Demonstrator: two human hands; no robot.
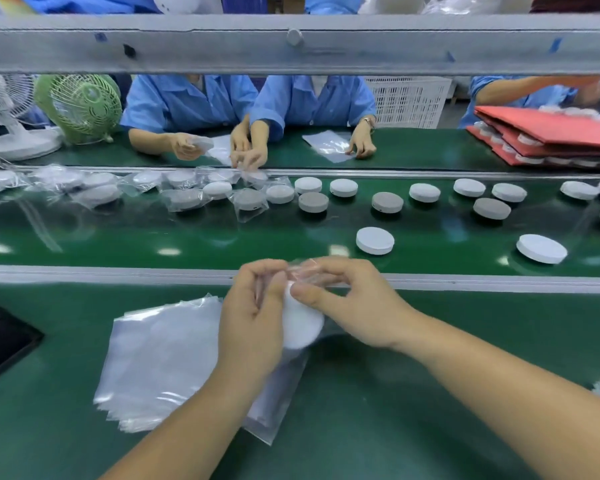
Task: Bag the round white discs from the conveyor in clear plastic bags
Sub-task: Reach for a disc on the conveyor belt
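View from a head-worn camera looking down at a person's two bare forearms over a green tabletop (395, 427). The left hand (257, 306) and right hand (350, 303) meet just in front of a metal rail, holding one round white disc (302, 323) upright between them with a clear bag (305, 268) crumpled around its top edge. The left grip is curled, its fingers pinching the plastic at the disc's left side. The right grip pinches the plastic between thumb and forefinger, with the thumb lying against the disc's face. How far the disc is inside the bag cannot be told, as the plastic is blurred. Under the left wrist lies a stack of flat clear bags (163, 358), fanned out on the tabletop. Beyond the rail runs a glossy green conveyor (187, 237). Two loose white discs (374, 240) lie on its near side, well apart, and more white and grey discs sit in a row farther back. To the left of that row lie bagged discs (184, 199), close together. Across the conveyor, workers in blue shirts (312, 98) handle bags and discs. A green fan (80, 105) stands at far left, and red trays (551, 133) holding discs are stacked at far right. A grey beam (291, 43) crosses the top of the view.
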